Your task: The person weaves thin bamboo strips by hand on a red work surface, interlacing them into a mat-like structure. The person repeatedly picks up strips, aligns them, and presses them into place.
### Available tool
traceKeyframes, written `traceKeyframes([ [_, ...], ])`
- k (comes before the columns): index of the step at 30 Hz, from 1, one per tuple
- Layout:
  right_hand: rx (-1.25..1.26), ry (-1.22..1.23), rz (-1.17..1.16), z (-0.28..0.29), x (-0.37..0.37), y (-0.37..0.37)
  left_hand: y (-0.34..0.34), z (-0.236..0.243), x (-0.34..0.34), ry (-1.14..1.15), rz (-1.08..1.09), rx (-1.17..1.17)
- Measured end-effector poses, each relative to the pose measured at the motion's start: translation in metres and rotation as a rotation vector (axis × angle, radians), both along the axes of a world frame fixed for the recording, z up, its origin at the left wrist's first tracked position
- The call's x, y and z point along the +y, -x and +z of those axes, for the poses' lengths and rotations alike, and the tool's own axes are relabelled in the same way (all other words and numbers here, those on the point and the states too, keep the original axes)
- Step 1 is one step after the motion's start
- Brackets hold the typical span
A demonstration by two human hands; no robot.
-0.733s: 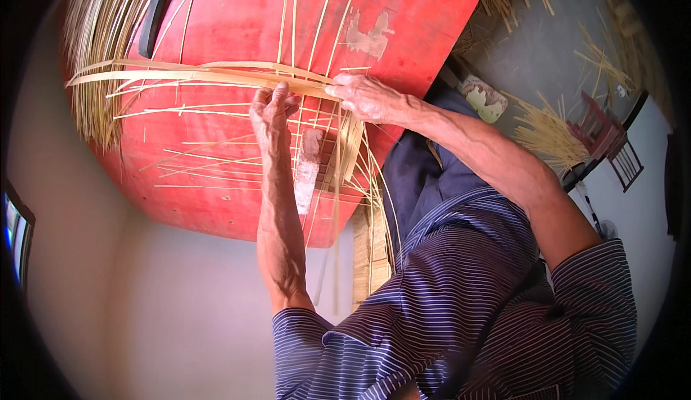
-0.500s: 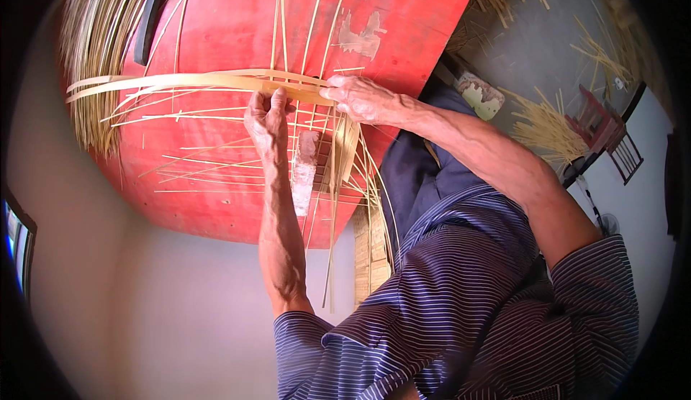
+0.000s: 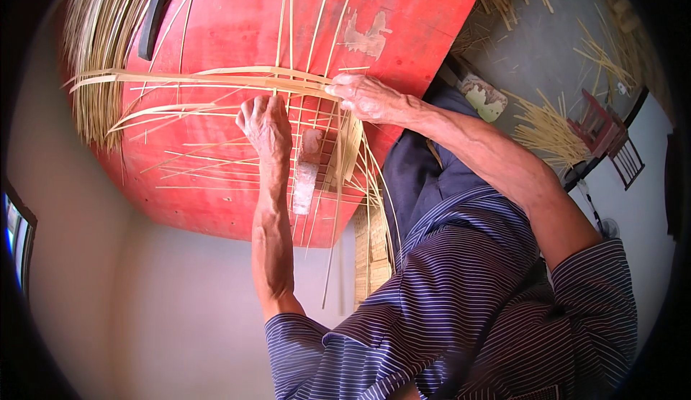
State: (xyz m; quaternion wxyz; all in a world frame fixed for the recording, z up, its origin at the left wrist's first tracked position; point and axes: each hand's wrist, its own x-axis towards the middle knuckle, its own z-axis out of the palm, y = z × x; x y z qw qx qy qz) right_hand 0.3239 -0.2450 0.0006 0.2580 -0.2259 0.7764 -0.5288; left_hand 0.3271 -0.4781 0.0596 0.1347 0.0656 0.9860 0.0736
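My right hand (image 3: 371, 98) pinches the right end of a long flat bamboo strip (image 3: 180, 78), which spans leftward over the red board. Below the strip, my left hand (image 3: 266, 128) is closed with its knuckles up. Thin bamboo strips (image 3: 173, 109) run into its fingers from the left; the fingertips are hidden. Between and below the hands lies an open woven grid (image 3: 327, 135) of narrow strips. A worn oblong block (image 3: 307, 173), reddish above and whitish below, rests on the grid. A wider pale strip (image 3: 350, 144) stands just right of the block.
The red board (image 3: 209, 33) carries loose strips and a dark curved bar (image 3: 155, 19). A thick bundle of long strips (image 3: 97, 55) hangs over its left edge. More cut strips (image 3: 551, 130) lie by a small reddish-brown chair (image 3: 601, 126) at the right.
My left hand has left the flat strip, moved slightly down and closed on thinner strips, which now bow upward. My right hand stays at the flat strip's end.
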Motion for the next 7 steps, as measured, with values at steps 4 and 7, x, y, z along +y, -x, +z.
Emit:
traceKeyframes([
  [4,-0.055,-0.06,0.066,0.001,0.0,-0.001,-0.014,-0.012,-0.012,-0.119,0.041,-0.151],
  [7,-0.144,-0.142,0.159,0.0,-0.001,-0.001,0.019,-0.009,-0.015,-0.599,0.737,-0.752],
])
